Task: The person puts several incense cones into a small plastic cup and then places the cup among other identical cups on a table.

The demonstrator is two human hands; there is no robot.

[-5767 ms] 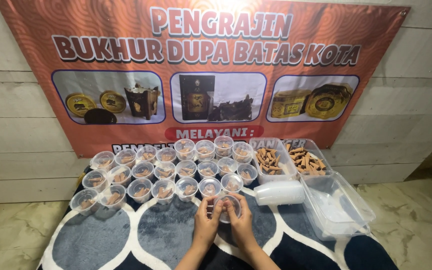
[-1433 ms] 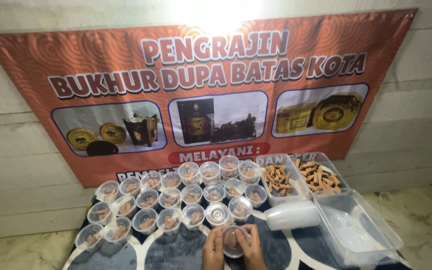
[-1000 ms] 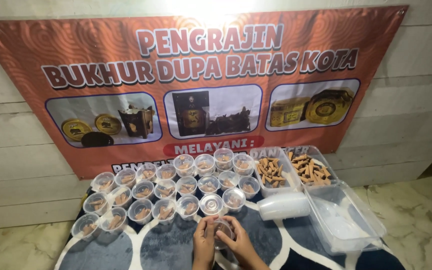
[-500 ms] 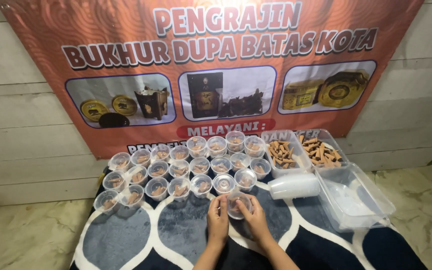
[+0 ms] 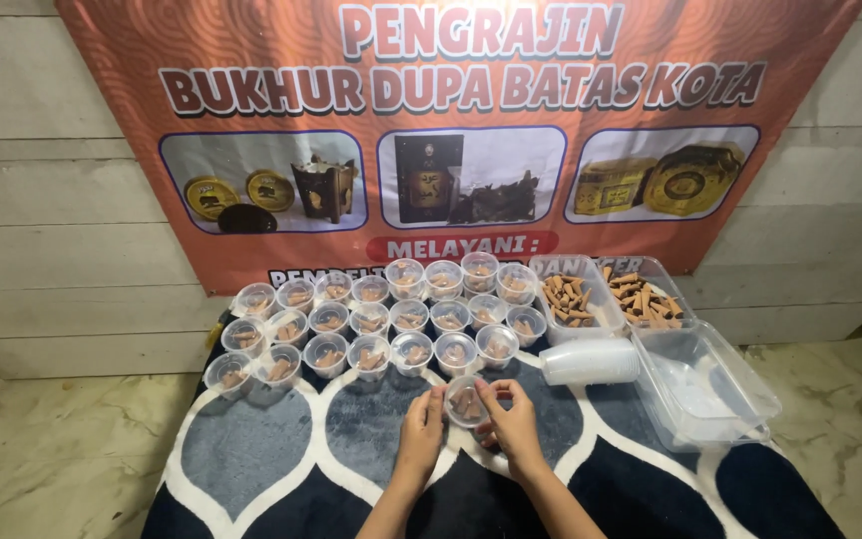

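Together our left hand (image 5: 421, 431) and right hand (image 5: 511, 424) pinch the cup (image 5: 466, 401) by its rim; likely light, thin plastic, easily crushed.

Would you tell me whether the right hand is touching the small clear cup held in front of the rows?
Touching. The head view shows the right hand with fingers wrapped against the small clear cup, no gap visible.

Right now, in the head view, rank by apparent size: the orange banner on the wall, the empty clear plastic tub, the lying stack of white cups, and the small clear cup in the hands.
1. Orange banner
2. Empty clear plastic tub
3. Lying stack of white cups
4. Small clear cup, between both hands
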